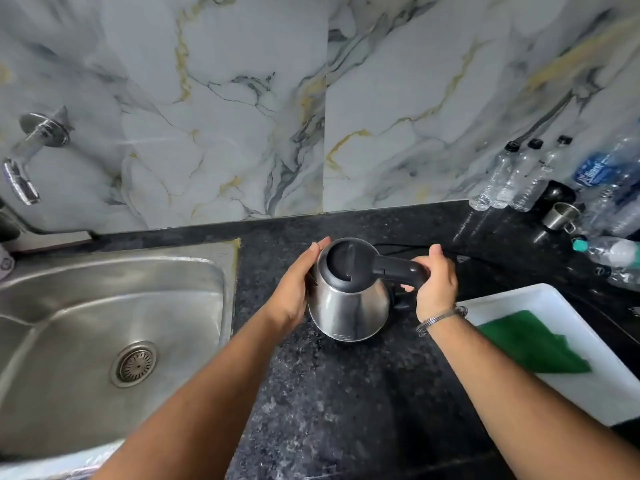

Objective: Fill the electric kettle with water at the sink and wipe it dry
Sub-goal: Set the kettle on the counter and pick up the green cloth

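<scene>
A steel electric kettle (pixel 349 306) with a black lid, which is closed, and a black handle stands on the dark granite counter (pixel 346 403). My right hand (pixel 434 284) is wrapped around the handle. My left hand (pixel 298 285) lies flat against the kettle's left side, fingers extended. The steel sink (pixel 86 306) is to the left, with its drain (pixel 135 363) dry-looking. A wall tap (pixel 31 154) sticks out above the sink's far left. A green cloth (pixel 533 344) lies in a white tray (pixel 595 386) at the right.
Several plastic water bottles (pixel 512 178) and a small steel cup (pixel 561 216) stand at the back right by the marble wall. A black cord (pixel 398 245) runs behind the kettle. One bottle (pixel 609 251) lies on its side near the tray.
</scene>
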A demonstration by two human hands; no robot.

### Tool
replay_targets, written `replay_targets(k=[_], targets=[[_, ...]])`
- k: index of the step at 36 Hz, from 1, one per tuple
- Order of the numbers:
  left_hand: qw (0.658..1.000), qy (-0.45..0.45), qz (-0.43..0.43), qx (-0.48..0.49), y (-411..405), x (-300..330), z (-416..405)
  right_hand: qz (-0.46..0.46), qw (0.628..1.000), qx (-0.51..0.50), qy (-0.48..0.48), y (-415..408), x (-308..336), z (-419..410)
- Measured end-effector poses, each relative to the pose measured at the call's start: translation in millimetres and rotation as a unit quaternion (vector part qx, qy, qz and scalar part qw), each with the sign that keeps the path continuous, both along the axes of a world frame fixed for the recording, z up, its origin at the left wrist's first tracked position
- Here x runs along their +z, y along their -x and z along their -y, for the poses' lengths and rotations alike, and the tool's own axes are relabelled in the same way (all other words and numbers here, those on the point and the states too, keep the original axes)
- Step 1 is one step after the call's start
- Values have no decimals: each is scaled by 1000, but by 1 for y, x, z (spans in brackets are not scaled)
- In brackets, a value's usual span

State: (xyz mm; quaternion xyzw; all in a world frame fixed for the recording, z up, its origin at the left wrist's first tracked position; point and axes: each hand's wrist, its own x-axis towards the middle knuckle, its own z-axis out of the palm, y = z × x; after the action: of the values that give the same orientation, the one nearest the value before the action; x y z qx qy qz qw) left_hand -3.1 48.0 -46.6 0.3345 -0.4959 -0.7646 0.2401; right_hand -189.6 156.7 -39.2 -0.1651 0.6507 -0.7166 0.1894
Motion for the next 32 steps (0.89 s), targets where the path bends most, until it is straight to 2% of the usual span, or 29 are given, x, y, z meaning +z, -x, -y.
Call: replay_targets(k=[11, 19, 32], targets=[[999, -27, 18, 31, 45, -34, 4, -8, 999, 43, -22, 56, -42, 19], [998, 15, 49, 42, 66, -49, 2, -8, 999, 32, -22, 73, -60, 18], [995, 61, 60, 57, 68, -47, -11, -133, 989, 57, -16, 82, -73, 27]])
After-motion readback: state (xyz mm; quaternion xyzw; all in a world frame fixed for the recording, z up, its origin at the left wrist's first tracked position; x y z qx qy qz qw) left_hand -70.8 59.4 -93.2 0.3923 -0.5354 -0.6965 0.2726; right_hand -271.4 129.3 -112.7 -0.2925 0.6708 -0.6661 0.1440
